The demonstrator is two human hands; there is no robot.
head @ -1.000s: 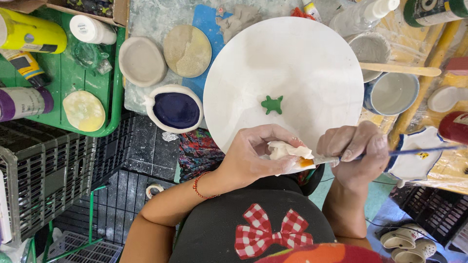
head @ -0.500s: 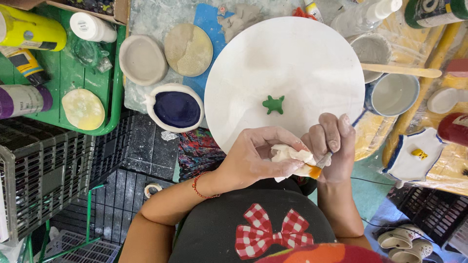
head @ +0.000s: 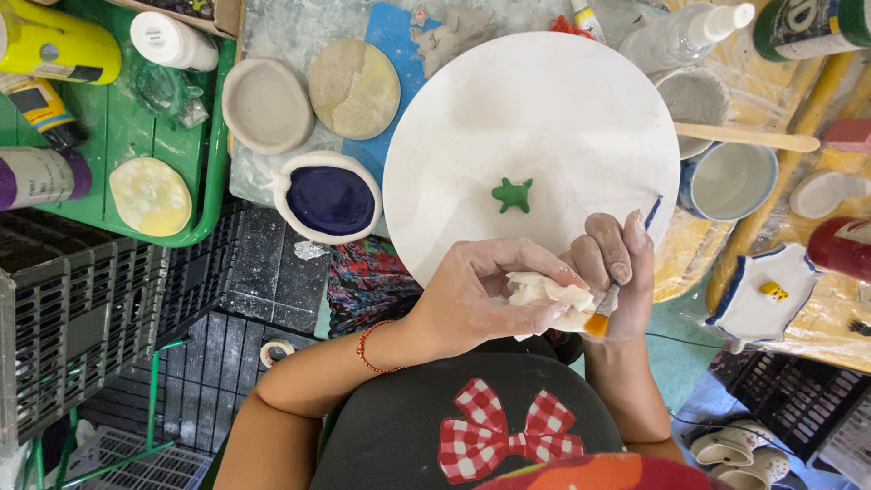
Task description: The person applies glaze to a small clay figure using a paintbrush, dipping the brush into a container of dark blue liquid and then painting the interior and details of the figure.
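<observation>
My left hand pinches a crumpled white tissue just below the near edge of a round white board. My right hand grips a thin blue-handled paintbrush, its orange bristle tip pressed into the tissue and its handle pointing up over the board's rim. A small green clay turtle lies alone near the board's middle, a little above both hands.
A dish of dark blue paint sits left of the board, with two round clay discs behind it. A green tray holds paint bottles at far left. Bowls, a wooden stick and a spray bottle stand right.
My right hand has swung the brush from lying sideways to the right into an upright pose, and both hands have closed together around the tissue.
</observation>
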